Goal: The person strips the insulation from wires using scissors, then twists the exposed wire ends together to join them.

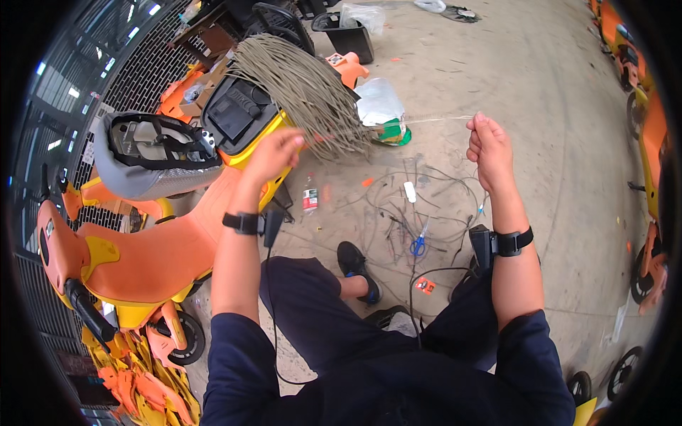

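Observation:
My right hand (489, 150) is closed, thumb and forefinger pinching a thin pale line (447, 118) raised over the floor. The line stretches leftward and fades toward my left hand (273, 153), whose fingers are curled; what they hold is hard to make out. Behind my left hand a large bundle of grey-brown cables (298, 85) drapes over a black and yellow box (236, 112). Below and between my hands, blue-handled scissors (418, 246) lie among tangled loose cables (447, 206), with a white oblong piece (410, 192) and a plastic bottle (310, 201) nearby.
An orange scooter (149, 248) with a grey bag (142, 181) above it stands at my left, near a pile of orange and yellow panels (142, 383). More scooters (650, 163) line the right edge. Behind are a black bin (352, 44) and a white-green sack (380, 99).

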Tool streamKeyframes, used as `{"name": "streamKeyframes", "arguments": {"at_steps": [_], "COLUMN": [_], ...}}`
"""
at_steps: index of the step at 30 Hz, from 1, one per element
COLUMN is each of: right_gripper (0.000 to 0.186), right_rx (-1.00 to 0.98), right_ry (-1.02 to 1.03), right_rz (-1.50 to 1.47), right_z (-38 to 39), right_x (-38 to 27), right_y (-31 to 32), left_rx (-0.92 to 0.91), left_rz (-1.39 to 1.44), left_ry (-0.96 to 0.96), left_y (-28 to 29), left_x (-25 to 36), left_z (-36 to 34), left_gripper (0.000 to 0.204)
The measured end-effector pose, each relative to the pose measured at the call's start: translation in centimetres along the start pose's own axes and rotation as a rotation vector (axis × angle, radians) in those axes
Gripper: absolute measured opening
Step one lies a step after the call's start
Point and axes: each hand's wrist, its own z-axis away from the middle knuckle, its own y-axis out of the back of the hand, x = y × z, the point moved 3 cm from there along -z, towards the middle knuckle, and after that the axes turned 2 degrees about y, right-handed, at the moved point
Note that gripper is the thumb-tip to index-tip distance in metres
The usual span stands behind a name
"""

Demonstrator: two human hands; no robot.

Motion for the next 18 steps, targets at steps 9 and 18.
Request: {"name": "streamKeyframes", "arguments": {"at_steps": [9, 18], "right_gripper": [0.025, 0.023], "right_rx": [0.049, 0.188], "right_ry": [-0.028, -0.237], "right_rz": [-0.203, -0.487], "right_z": [0.3, 0.4], "right_x": [0.4, 3.4], "right_y": [-0.6, -0.6], "left_rx": [-0.401, -0.182], "left_rz": [0.303, 0.901], "left_ry": [-0.03, -0.197], "left_y": [-15.8, -27.0], "left_x": [-2.2, 6.6], "left_z": [2.0, 0.2], "left_gripper": [0.015, 0.021]}}
